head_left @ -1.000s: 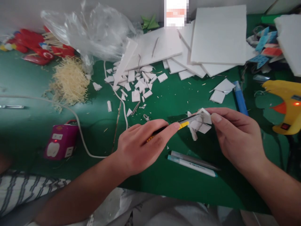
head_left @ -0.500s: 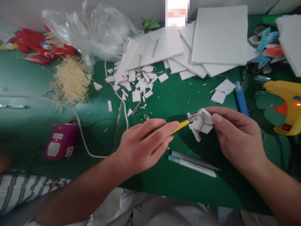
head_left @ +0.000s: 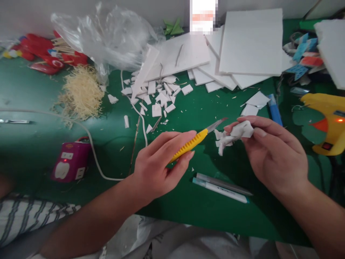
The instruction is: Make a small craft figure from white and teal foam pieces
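Note:
My left hand [head_left: 159, 165] is closed around a yellow utility knife [head_left: 190, 145], its metal blade extended and pointing up and to the right. The blade tip is just left of my right hand [head_left: 275, 154] and apart from the white piece. Between the thumb and fingers of my right hand is a small figure of white foam pieces [head_left: 237, 133], with several bits sticking out at its lower left. My right fingers hide part of it. Below, on the green table, lie a white marker [head_left: 221, 190] and a grey pen-like tool [head_left: 223, 183].
White foam scraps [head_left: 161, 97] lie beyond my left hand, with foam boards [head_left: 250, 43] stacked behind. A yellow glue gun [head_left: 327, 122] stands at the right. Left are a purple power block [head_left: 70, 162], a white cable [head_left: 94, 158] and a straw-like heap [head_left: 82, 91].
The knife has drawn back left, its blade leaving the foam figure. My right hand has turned the figure and raised it slightly.

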### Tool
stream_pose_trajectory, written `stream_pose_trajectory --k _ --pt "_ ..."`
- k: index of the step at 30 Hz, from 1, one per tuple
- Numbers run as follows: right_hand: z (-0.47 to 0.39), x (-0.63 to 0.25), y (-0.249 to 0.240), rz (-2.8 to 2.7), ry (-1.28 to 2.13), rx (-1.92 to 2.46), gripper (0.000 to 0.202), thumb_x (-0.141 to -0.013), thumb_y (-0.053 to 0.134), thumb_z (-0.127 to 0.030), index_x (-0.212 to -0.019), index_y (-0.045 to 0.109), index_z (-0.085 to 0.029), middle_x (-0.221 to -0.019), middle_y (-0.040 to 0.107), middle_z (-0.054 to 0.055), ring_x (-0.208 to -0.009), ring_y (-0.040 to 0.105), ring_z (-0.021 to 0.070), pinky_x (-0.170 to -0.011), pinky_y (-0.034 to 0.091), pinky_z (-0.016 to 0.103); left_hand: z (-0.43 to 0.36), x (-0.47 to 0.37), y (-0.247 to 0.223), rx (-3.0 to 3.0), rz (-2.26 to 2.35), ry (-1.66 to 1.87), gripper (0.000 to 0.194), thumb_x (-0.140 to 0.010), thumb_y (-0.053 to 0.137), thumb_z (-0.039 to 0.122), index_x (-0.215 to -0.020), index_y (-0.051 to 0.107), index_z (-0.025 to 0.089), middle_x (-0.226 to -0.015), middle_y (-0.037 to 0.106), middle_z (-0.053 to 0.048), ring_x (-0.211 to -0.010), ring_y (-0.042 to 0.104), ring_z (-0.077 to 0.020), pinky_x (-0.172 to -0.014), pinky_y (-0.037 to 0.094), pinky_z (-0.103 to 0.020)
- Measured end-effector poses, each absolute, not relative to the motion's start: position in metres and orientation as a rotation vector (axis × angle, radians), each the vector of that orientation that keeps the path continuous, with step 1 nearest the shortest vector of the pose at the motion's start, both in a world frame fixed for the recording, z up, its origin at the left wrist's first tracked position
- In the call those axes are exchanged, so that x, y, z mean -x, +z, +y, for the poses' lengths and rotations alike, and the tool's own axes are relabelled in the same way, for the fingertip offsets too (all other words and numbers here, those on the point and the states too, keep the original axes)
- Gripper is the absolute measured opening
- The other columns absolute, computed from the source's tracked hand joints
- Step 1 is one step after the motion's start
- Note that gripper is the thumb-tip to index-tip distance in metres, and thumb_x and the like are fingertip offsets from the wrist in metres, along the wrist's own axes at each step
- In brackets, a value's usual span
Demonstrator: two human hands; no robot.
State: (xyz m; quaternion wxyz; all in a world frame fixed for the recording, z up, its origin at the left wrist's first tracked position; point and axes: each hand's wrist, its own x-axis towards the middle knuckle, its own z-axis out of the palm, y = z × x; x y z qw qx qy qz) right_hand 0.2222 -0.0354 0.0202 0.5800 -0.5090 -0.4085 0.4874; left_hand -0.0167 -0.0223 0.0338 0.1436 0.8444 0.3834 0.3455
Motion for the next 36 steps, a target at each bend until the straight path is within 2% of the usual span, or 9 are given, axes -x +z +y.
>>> stream_pose_trajectory --k 4,11,14,18,23,26,30,36 --pt "-0.036 -0.221 0.020 -0.965 1.162 1.210 0.012 -0.088 0.071 -0.030 -0.096 0.079 -0.032 -0.092 0.080 -0.001 -0.091 0.077 0.0206 -0.078 0.064 0.035 -0.021 0.018 0.034 -2.454 1.118 0.992 0.032 -0.094 0.068 0.009 -0.124 0.062 0.020 -0.114 0.075 -0.002 -0.100 0.072 -0.0106 -0.093 0.061 -0.020" --pt "-0.039 -0.225 0.014 -0.987 1.141 1.292 0.020 -0.083 0.079 -0.037 -0.102 0.079 -0.035 -0.100 0.079 -0.002 -0.093 0.074 0.0173 -0.081 0.063 0.031 -0.021 0.016 0.033 -2.457 1.013 0.978 0.028 -0.096 0.065 0.009 -0.123 0.063 0.016 -0.111 0.076 -0.003 -0.099 0.071 -0.0080 -0.096 0.058 -0.015" --pt "-0.042 -0.225 0.013 -1.135 0.961 1.344 0.027 -0.078 0.083 -0.028 -0.103 0.077 -0.034 -0.105 0.078 -0.001 -0.095 0.073 0.0173 -0.087 0.062 0.033 -0.022 0.017 0.033 -2.400 1.019 1.000 0.029 -0.094 0.066 0.008 -0.122 0.063 0.016 -0.111 0.076 -0.003 -0.099 0.071 -0.0085 -0.093 0.059 -0.015" --pt "-0.045 -0.223 0.013 -1.384 0.663 1.427 0.028 -0.080 0.080 -0.021 -0.105 0.074 -0.031 -0.104 0.076 0.000 -0.098 0.071 0.0190 -0.090 0.060 0.037 -0.024 0.016 0.036 -2.391 1.018 1.007 0.031 -0.092 0.067 0.008 -0.121 0.063 0.019 -0.112 0.076 -0.002 -0.097 0.073 -0.0105 -0.090 0.061 -0.019" --pt "-0.047 -0.225 0.017 -1.666 0.379 1.407 0.034 -0.084 0.076 -0.017 -0.114 0.071 -0.033 -0.108 0.076 0.003 -0.103 0.071 0.0224 -0.091 0.061 0.042 -0.023 0.017 0.035 -2.498 1.084 0.915 0.032 -0.093 0.066 0.010 -0.123 0.063 0.022 -0.111 0.077 -0.002 -0.093 0.074 -0.0120 -0.089 0.062 -0.022" --pt "-0.048 -0.227 0.019 -1.785 0.264 1.456 0.037 -0.085 0.076 -0.019 -0.118 0.070 -0.034 -0.111 0.077 0.005 -0.105 0.072 0.0254 -0.091 0.061 0.046 -0.013 0.023 0.030 -2.679 1.209 0.855 0.033 -0.094 0.066 0.014 -0.127 0.064 0.021 -0.112 0.077 -0.005 -0.096 0.076 -0.0177 -0.083 0.062 -0.027" --pt "-0.051 -0.228 0.019 -1.758 0.325 1.489 0.035 -0.087 0.074 -0.022 -0.120 0.071 -0.034 -0.113 0.078 0.003 -0.107 0.072 0.0260 -0.096 0.060 0.047 0.008 0.035 0.026 -2.700 1.551 0.585 0.032 -0.096 0.062 0.019 -0.127 0.067 0.024 -0.109 0.078 -0.006 -0.097 0.075 -0.0253 -0.083 0.060 -0.037" --pt "-0.054 -0.226 0.018 -1.690 0.504 1.550 0.029 -0.094 0.066 -0.025 -0.121 0.072 -0.033 -0.117 0.079 0.001 -0.113 0.073 0.0232 -0.104 0.057 0.044 0.031 0.060 0.019 -2.722 1.605 0.660 0.026 -0.095 0.063 0.022 -0.119 0.072 0.027 -0.104 0.080 -0.004 -0.095 0.072 -0.0280 -0.086 0.058 -0.044"
